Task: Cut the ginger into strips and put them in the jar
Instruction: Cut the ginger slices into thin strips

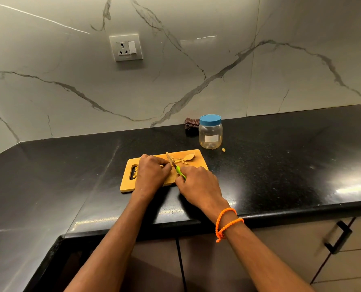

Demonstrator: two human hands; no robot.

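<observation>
Head view: one rectangular wooden cutting board [152, 187], smooth and pale brown with rounded corners and a slotted handle cut-out at its 9 o'clock end, lies flat on a glossy, speckled black stone countertop [280, 165]. The left hand [152, 172] rests knuckles-up on the board, fingers curled down over a ginger piece [161, 166] of which only a small pale edge shows at the fingertips; how firmly it is held cannot be told. The right hand [198, 184] is at 3 o'clock of the left hand, fingers wrapped around the bright green handle of one knife [173, 165], whose narrow metal blade points toward 11 o'clock and stands beside the left fingertips. At 1 o'clock of the blade lie several thin, pale cut ginger strips [180, 160], touching the board, and one larger flat tan ginger slice [189, 157] near the board's far edge. More pale fragments lie by the handle slot. One clear, round plastic jar [210, 133] with a blue screw lid closed on top and a white label stands upright on the countertop at 1 o'clock of the board, apart from it; it holds nothing visible. One small ginger scrap [223, 150] lies at the jar's 4 o'clock. One dark folded cloth [191, 124] sits at the jar's 10 o'clock, against the veined marble wall [196, 81]. Two loops of orange beaded bracelet [228, 223] circle the right wrist.
</observation>
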